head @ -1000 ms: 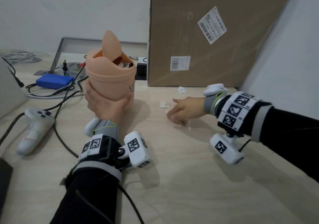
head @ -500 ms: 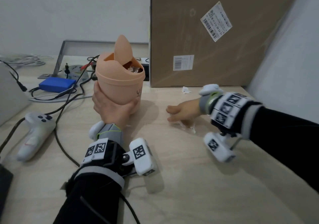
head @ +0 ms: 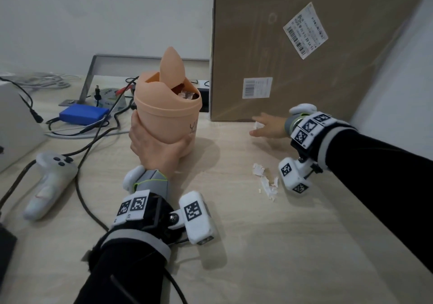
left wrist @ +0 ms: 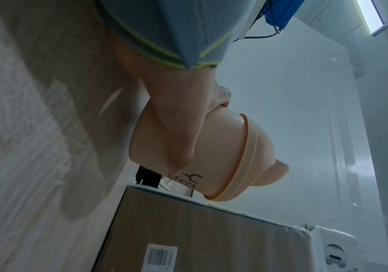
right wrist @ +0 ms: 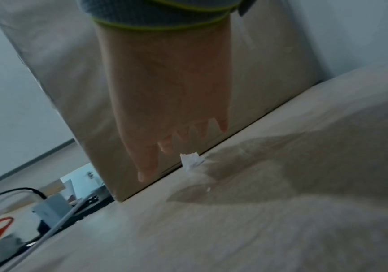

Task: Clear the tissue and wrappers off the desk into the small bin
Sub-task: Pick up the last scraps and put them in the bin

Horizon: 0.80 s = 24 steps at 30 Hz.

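Note:
My left hand (head: pixel 154 146) grips the small peach bin (head: pixel 167 114) round its lower wall and holds it above the desk; the wrist view shows my thumb across the bin (left wrist: pixel 213 156). Its swing lid stands tipped up, with wrappers visible inside. My right hand (head: pixel 264 128) is stretched out with straight fingers (right wrist: pixel 171 143) just above a small white tissue scrap (head: pixel 257 125) (right wrist: pixel 190 161) by the foot of the cardboard box. A pile of torn tissue bits (head: pixel 266 179) lies on the desk under my right wrist.
A big cardboard box (head: pixel 304 57) stands at the back right against the wall. Left of the bin lie black cables (head: pixel 93 144), a blue box (head: pixel 82 115) and a white controller (head: pixel 50 182). A white device (head: pixel 16 125) sits at the far left.
My right hand left the torn tissue bits on the desk and reached back toward the scrap by the box, opening its fingers. The left hand carried the bin a little to the right.

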Each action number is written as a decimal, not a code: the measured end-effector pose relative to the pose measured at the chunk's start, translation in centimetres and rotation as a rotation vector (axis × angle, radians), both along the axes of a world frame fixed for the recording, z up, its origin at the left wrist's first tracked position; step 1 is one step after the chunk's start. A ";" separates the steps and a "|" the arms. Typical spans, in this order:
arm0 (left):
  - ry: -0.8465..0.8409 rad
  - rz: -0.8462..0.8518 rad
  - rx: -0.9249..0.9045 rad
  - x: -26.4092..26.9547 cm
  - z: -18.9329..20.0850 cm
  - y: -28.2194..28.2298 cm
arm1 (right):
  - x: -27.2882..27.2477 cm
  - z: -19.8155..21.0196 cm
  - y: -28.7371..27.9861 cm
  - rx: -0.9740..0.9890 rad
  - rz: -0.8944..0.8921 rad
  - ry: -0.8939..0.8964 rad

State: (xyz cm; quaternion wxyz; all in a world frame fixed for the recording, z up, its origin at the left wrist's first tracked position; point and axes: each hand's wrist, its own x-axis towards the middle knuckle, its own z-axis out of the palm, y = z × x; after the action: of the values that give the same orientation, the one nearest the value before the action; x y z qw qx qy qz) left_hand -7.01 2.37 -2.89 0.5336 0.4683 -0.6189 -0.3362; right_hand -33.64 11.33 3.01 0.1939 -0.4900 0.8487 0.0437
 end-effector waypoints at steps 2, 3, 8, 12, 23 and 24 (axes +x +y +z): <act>-0.010 -0.005 -0.004 0.0 0.0 0.1 | 0.0 0.0 -0.3 0.087 0.024 0.008; -0.011 -0.007 -0.011 0.0 -0.1 -0.1 | 0.2 0.0 -0.1 0.112 0.029 0.010; -0.009 -0.020 -0.027 -0.1 -0.3 -0.2 | 1.7 0.1 4.4 -0.003 0.013 -0.156; -0.024 -0.028 -0.020 -0.1 -0.2 -0.1 | 3.8 -0.3 9.1 -0.153 0.017 -0.289; -0.025 -0.146 0.024 0.1 0.0 1.3 | 6.8 -3.9 13.4 -0.468 -0.053 -0.581; -0.025 -0.151 0.027 0.1 0.0 1.3 | 6.9 -4.0 13.4 -0.455 -0.030 -0.573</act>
State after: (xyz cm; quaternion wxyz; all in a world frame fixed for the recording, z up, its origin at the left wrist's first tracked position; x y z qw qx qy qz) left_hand -6.87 3.66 -2.89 0.4927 0.4316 -0.6543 -0.3780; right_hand -26.73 24.72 -0.97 0.3104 -0.5004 0.7552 -0.2881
